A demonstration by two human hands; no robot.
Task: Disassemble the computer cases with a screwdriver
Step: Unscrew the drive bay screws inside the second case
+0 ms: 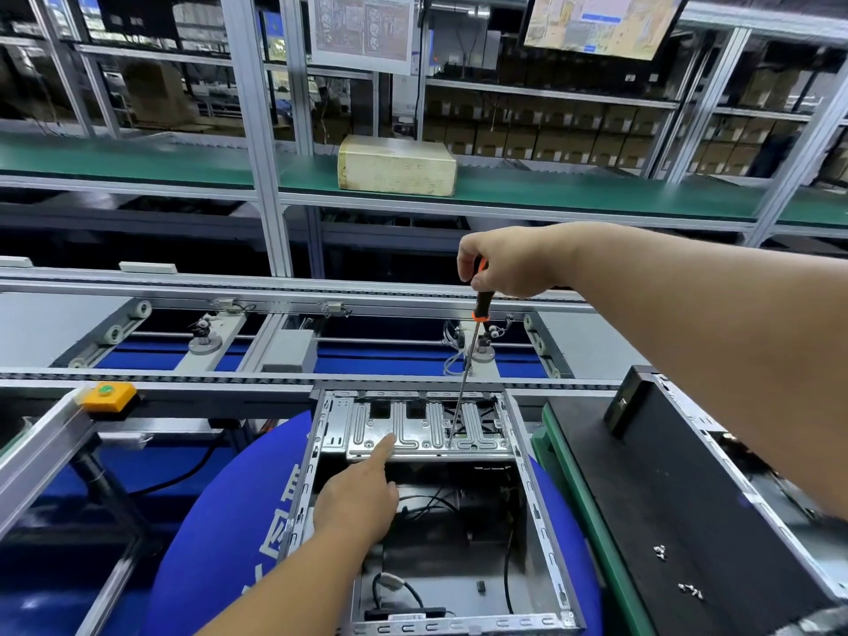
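Mid-disassembly: the case [436, 498] is lying opened below, loose screws [688, 588] sitting on the panel [665, 521]; right hand [509, 261] is gripping the screwdriver [472, 346] on the bracket [413, 433], left hand [358, 498] pressing it flat-fingered.

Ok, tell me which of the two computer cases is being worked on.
The open silver case on the blue cushion: the screwdriver tip reaches into its metal bracket. The other, the black case to its right, just has loose screws on it.

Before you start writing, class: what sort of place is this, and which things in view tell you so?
Most likely a factory assembly line for computers: a roller conveyor runs past the open computer case, aluminium racks hold cardboard boxes, and a monitor hangs overhead.
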